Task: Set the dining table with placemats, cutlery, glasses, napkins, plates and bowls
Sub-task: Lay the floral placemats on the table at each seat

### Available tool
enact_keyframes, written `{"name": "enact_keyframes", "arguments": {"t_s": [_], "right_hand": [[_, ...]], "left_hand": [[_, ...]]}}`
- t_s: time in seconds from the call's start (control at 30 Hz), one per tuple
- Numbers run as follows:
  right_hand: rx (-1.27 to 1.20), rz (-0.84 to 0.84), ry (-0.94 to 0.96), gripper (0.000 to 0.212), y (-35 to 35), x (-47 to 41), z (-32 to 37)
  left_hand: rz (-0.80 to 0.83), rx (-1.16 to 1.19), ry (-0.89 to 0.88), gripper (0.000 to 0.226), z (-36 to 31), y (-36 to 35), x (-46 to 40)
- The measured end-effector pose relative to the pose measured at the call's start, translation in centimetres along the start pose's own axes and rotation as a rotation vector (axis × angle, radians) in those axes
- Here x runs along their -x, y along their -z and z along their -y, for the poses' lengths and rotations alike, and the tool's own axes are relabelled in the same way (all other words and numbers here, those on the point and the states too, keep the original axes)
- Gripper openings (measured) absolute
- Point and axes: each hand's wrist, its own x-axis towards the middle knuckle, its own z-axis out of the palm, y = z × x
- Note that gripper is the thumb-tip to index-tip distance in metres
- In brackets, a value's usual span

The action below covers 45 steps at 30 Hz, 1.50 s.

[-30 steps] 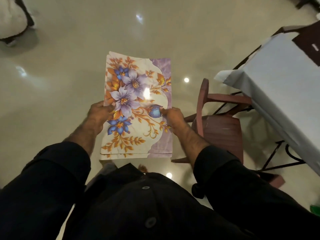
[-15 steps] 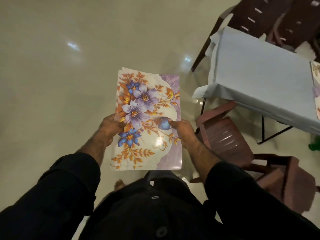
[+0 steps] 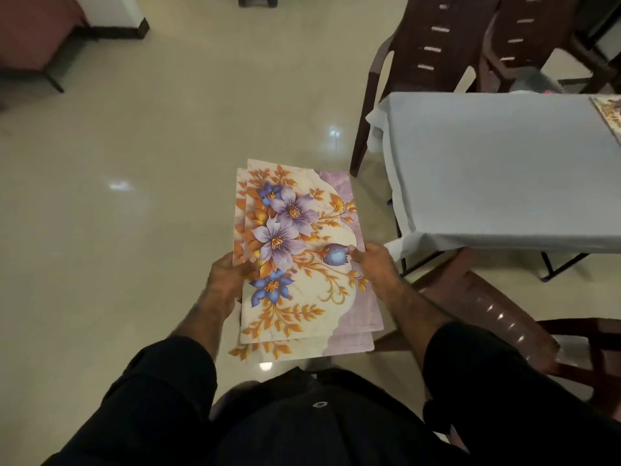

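Note:
I hold a small stack of floral placemats (image 3: 302, 257) flat in front of my body, above the floor. They are white and lilac with purple and blue flowers and orange leaves. The top mat sits shifted slightly right of the one beneath. My left hand (image 3: 230, 274) grips the stack's left edge. My right hand (image 3: 371, 260) grips the right edge, thumb on top. To the right stands the dining table (image 3: 504, 169) with a pale blue cloth. Another floral placemat (image 3: 610, 111) lies at its far right edge.
Dark brown plastic chairs (image 3: 437, 45) stand behind the table, and another brown chair (image 3: 487, 307) sits just right of my right arm. A dark piece of furniture (image 3: 30, 38) occupies the far left corner. Glossy beige floor tiles (image 3: 134, 196) stretch to the left.
My view has turned toward the table, which now shows more fully on the right. The top placemat has slid slightly out of line with the one below. Both hands keep their hold.

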Motion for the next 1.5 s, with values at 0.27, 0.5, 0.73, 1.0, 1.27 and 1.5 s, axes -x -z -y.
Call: {"name": "enact_keyframes", "arguments": {"t_s": [0.27,0.5,0.73,1.0,1.27,1.5], "right_hand": [[-0.122,-0.265,0.017,0.029,5.1,-11.5,7.9],[-0.287,-0.377,-0.142,0.024,7.0,-21.0,11.7],[-0.406,-0.637,-0.193,0.017,9.3,-26.7,15.2],[-0.610,-0.907,-0.332,0.033,16.4,-35.7,15.1],[-0.373,-0.932,-0.634,0.062,22.3,-44.0,16.9],[0.640,-0.823,-0.723,0.091,22.1,-47.7,20.5]], "left_hand": [[0.480,-0.079,-0.115,0.030,-11.2,-7.7,-13.8],[0.498,-0.195,-0.146,0.048,-19.4,-16.1,-30.0],[0.703,-0.410,-0.130,0.038,-28.9,-25.5,-40.3],[0.748,-0.448,-0.145,0.012,-34.7,-40.7,-48.0],[0.708,-0.578,-0.168,0.033,-40.0,-52.6,-54.7],[0.785,-0.648,-0.235,0.016,-44.3,-61.1,-60.5]]}}
